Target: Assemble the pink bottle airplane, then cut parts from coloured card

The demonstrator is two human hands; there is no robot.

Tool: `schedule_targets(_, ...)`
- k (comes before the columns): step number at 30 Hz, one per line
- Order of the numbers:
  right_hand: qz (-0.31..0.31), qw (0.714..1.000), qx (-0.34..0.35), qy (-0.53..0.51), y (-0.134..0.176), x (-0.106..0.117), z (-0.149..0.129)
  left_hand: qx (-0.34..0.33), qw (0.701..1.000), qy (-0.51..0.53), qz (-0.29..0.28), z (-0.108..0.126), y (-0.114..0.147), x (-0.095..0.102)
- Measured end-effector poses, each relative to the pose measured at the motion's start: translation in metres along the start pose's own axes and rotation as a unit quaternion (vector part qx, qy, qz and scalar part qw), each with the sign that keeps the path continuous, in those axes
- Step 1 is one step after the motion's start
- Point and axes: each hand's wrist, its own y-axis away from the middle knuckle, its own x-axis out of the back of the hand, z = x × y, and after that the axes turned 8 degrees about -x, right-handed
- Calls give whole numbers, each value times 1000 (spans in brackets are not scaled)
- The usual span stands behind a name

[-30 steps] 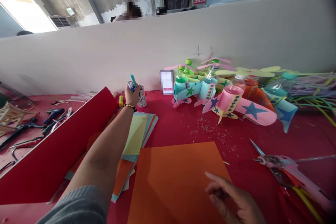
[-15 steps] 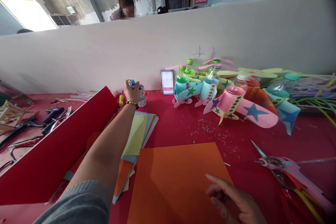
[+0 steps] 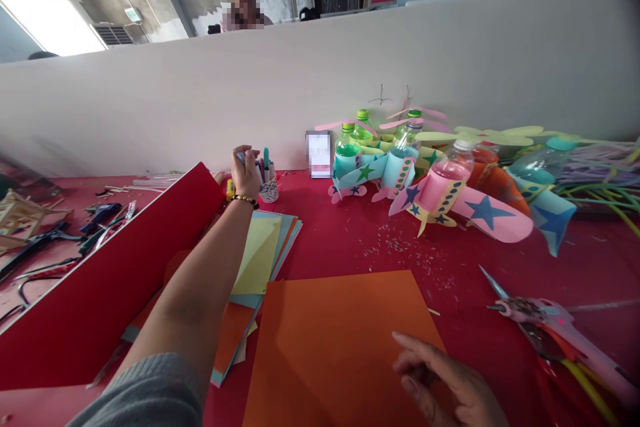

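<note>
My left hand (image 3: 245,172) reaches far forward beside a patterned pen cup (image 3: 269,190). Its fingers are closed on what looks like a pen (image 3: 241,157), of which only a pale bluish bit shows. A teal-capped marker (image 3: 266,159) and other pens stand in the cup. Near me lies a sheet of orange card (image 3: 330,340). Over its lower right part hovers my right hand (image 3: 445,373), open, fingers loosely bent and nothing in them. Between my left forearm and the orange card is a stack of coloured papers (image 3: 257,257), yellow on top.
Bottle-and-paper airplanes (image 3: 445,187) stand at the back right. A pink glue gun (image 3: 560,327) lies over scissors (image 3: 493,280) at right. A red board (image 3: 125,280) leans at left, tools (image 3: 45,240) beyond it. A phone (image 3: 320,155) stands against the white partition (image 3: 200,100); a person is behind.
My left hand has moved slightly left and up from the pen cup, uncovering the teal-capped marker. My right hand stays put. The person behind the partition has raised their head.
</note>
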Motion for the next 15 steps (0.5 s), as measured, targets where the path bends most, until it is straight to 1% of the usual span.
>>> schedule_targets(3, 1, 1000, -3, 0, 0, -1, 0, -35, 999, 10, 22, 4, -8, -2)
schedule_targets(7, 0, 1000, 5, 2, -1, -1, 0, -27, 999, 17, 28, 11, -14, -8)
schedule_targets(10, 4, 1000, 6, -1, 0, 0, 0, -39, 999, 19, 30, 16, -10, -13)
schedule_targets(12, 0, 1000, 5, -3, 0, 0, 0, -52, 998, 18, 25, 19, -5, -16)
schedule_targets(15, 3, 1000, -1, -7, 1, -1, 0, -53, 998, 27, 12, 23, 0, -18)
